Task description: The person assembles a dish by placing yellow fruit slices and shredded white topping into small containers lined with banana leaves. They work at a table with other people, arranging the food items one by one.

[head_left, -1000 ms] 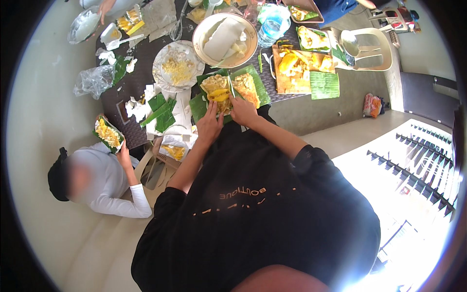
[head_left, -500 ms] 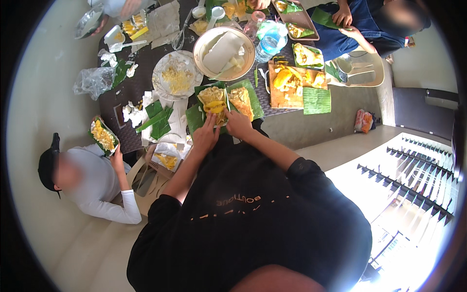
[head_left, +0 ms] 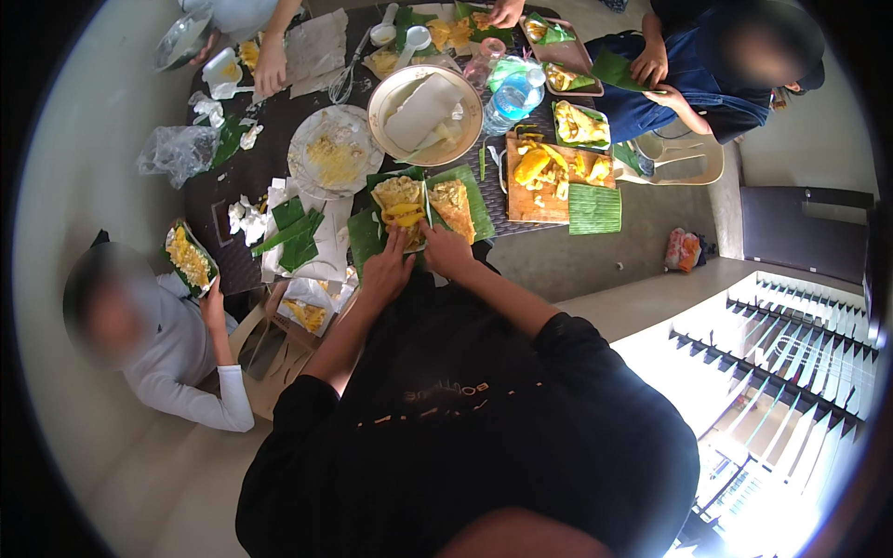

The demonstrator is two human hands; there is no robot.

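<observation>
In front of me lies a piece of flat, pale, crumbly food (head_left: 398, 192) on a green banana leaf (head_left: 365, 240), with a yellow fruit slice (head_left: 403, 215) across it. My left hand (head_left: 388, 275) rests at its near edge, fingers stretched forward and touching the slice. From the right, my right hand (head_left: 448, 251) reaches in with its fingers curled and a fingertip at the slice's right end. Whether these fingers pinch anything is hidden. Close beside it, a second browned piece of food (head_left: 452, 208) lies on its own leaf.
A wooden board (head_left: 523, 197) with yellow fruit is at the right, a patterned bowl (head_left: 426, 74) and a messy plate (head_left: 304, 166) beyond. A water bottle (head_left: 510, 104) stands behind the board. A person at left holds a filled leaf tray (head_left: 191, 259); another at right holds a leaf (head_left: 614, 71).
The view has shifted slightly. My hands stay at the yellow slice, now lying lower on the food. At the far left, another person's hand has reached over the table.
</observation>
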